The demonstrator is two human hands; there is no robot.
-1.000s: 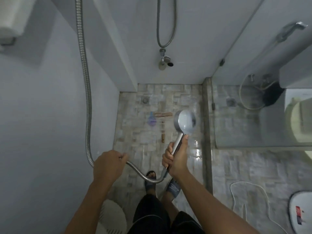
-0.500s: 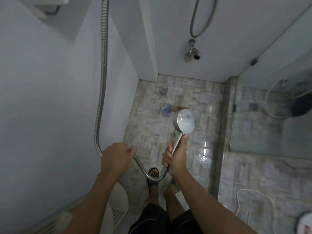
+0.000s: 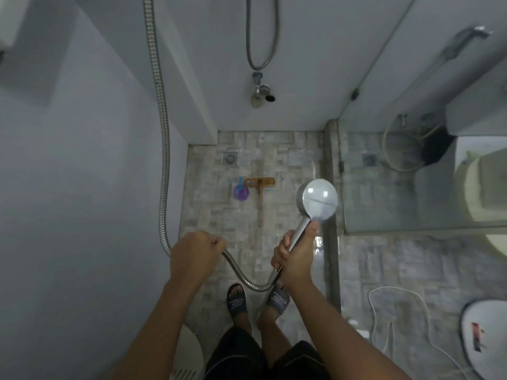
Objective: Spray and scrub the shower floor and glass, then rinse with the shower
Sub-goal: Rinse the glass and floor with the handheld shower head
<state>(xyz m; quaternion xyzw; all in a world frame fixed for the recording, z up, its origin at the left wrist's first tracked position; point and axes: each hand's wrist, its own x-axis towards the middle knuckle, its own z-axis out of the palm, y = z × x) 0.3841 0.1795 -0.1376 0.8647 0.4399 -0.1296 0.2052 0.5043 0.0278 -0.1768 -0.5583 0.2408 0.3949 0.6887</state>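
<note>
The hose (image 3: 164, 133) hangs down the wall at 10 o'clock and loops under the left hand (image 3: 192, 259), whose fingers are curled tight round it. If that hand tugs, the loop could kink or snap taut and jerk the head off aim.

On the floor (image 3: 288, 160) at 12 o'clock from the feet stands the bottle (image 3: 241, 192), just beside the brush (image 3: 260, 193), which lies flat with its handle pointing back at the person. Both sit in the likely path of the rinse. A hard jet could tip the bottle or push the brush toward the drain (image 3: 230, 159) at 11 o'clock, and a brush underfoot is a trip.

The right hand (image 3: 295, 259) has its fingers wrapped round the stem, thumb laid up along it. The shower head (image 3: 319, 200) rises toward 1 o'clock. I see no water coming from it, and I cannot tell which way its face points. If it faces up when the flow starts, the person gets soaked.

The head hangs near the edge of the glass (image 3: 411, 187) at 3 o'clock. A careless swing could knock metal on glass, or send spray past the curb onto the dry side. The tiles look shiny, so in sandals (image 3: 236, 301) a slip seems the worst risk.
</note>
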